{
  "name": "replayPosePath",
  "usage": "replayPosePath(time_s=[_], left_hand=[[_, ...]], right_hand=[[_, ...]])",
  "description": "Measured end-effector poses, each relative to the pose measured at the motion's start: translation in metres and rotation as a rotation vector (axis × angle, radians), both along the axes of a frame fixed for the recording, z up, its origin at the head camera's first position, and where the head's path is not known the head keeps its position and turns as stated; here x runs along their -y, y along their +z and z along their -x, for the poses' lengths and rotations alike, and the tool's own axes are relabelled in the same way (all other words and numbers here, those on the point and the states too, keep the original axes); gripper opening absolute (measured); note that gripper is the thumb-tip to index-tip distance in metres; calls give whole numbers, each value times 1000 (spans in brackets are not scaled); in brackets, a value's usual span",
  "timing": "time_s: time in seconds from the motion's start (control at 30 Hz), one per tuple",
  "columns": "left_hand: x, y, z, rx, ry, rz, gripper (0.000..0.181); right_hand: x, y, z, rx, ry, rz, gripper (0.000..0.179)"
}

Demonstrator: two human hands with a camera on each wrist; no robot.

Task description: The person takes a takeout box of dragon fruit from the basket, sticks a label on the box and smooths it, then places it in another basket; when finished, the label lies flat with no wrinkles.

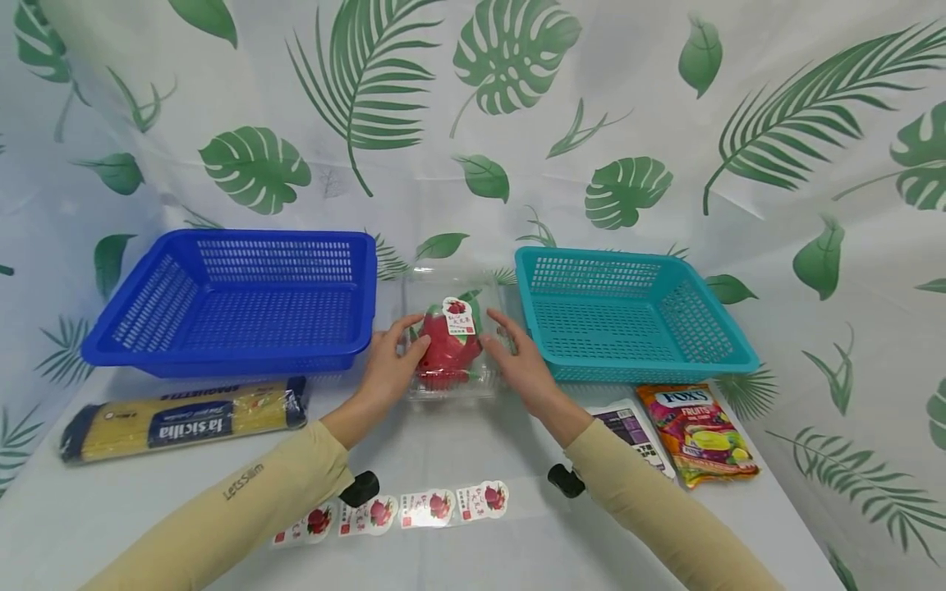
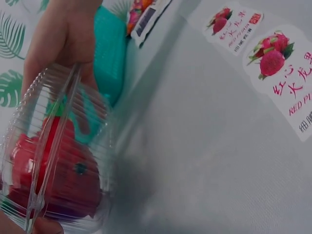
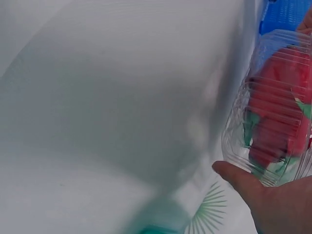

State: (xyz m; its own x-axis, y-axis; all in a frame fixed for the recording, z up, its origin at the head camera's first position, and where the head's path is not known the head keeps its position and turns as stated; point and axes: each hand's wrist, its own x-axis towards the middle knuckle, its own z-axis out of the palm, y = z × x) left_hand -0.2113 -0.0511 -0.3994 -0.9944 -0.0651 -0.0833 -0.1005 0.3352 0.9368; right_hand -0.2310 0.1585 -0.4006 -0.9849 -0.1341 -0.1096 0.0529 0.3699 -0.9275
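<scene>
A clear plastic clamshell box (image 1: 448, 390) stands at the middle of the table, its lid down. Inside lies a red dragon fruit (image 1: 443, 349) with green tips, and a white dragon-fruit sticker (image 1: 459, 317) shows on top. My left hand (image 1: 388, 361) grips the box's left side, thumb toward the front. On the opposite side my right hand (image 1: 523, 365) holds it, and the right wrist view shows that thumb stretched along the box. Some fingers are hidden behind the plastic. Nearer me lies a strip of more dragon-fruit stickers (image 1: 427, 508).
A blue basket (image 1: 229, 361) stands left of the box, a teal basket (image 1: 650, 368) right. Spaghetti (image 1: 185, 419) lies before the blue basket. A Fox's candy bag (image 1: 698, 435) and a white-and-purple packet (image 1: 636, 431), partly under the right arm, lie before the teal one.
</scene>
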Motion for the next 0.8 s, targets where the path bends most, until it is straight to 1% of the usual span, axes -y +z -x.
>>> replayPosePath(time_s=[0.1,0.2,0.3,0.4,0.53,0.7,0.8], left_hand=[[-1,3,0,-13,11,-30,44],[-1,9,-1,-47,19,-54,43],[-2,13,-1,-75,19,-55,43],[-3,19,-2,-82,19,-46,43],[-5,31,-1,-86,18,-54,43],[-7,48,4,-129,14,-52,43],[-8,55,8,-145,7,-34,44]], right_hand=[[1,6,-1,-2,-7,6,53],[1,12,-1,-1,-11,27,50],[0,18,-1,-4,-6,44,49],[-2,23,0,-12,-3,49,48],[-3,33,2,-34,-5,40,47],[-4,49,4,-64,-23,53,46],[-5,57,7,-68,-36,56,46]])
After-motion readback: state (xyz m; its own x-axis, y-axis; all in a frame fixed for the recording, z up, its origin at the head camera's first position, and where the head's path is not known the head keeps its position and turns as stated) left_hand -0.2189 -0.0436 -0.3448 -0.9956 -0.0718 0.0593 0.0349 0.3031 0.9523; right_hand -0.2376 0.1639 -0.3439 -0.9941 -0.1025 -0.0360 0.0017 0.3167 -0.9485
